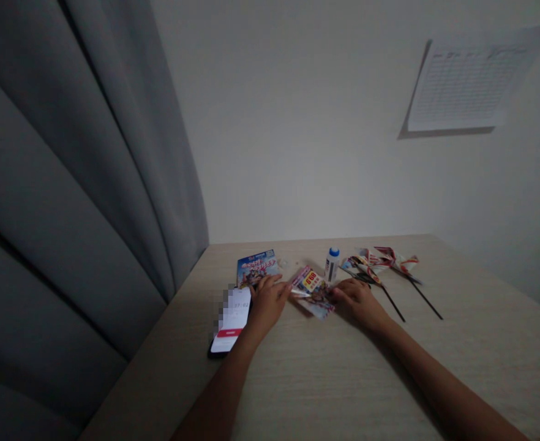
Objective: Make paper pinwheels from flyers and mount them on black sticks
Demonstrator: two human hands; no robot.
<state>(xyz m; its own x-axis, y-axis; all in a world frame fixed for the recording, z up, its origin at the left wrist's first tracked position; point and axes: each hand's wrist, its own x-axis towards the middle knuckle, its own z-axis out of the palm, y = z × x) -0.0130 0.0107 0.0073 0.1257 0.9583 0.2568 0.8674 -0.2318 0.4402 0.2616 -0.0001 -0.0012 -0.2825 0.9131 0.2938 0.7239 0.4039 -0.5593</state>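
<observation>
Centrally, on a pale worktop [288, 386]: one colourful printed paper [313, 283], lying aslant between two bare hands. Left hand [269, 301]: at the paper's left edge, fingers slightly bent; whether they pinched it or only met it, I could not tell. Right hand [356, 299]: thumb and fingers closed, by the look of it, on the right edge.

Handling, as I judged it: very light, thin, glossy, a little slippery; apt to crease or tear under a hard pull. Best taken by opposite edges, lightly, between thumb and fingertip.

Nearby: a white bottle with a blue cap [332, 267], upright just behind the paper; two paper pinwheels [382, 260] on dark sticks, to the right; a blue leaflet [257, 266] and a lit phone [230, 327], to the left.

Obscured: the paper's underside and right corner; the phone's right edge, behind the left hand and forearm, and part of its screen, broken into blocks; dark shapes among the pinwheels, possibly scissors, too dim to settle.
</observation>
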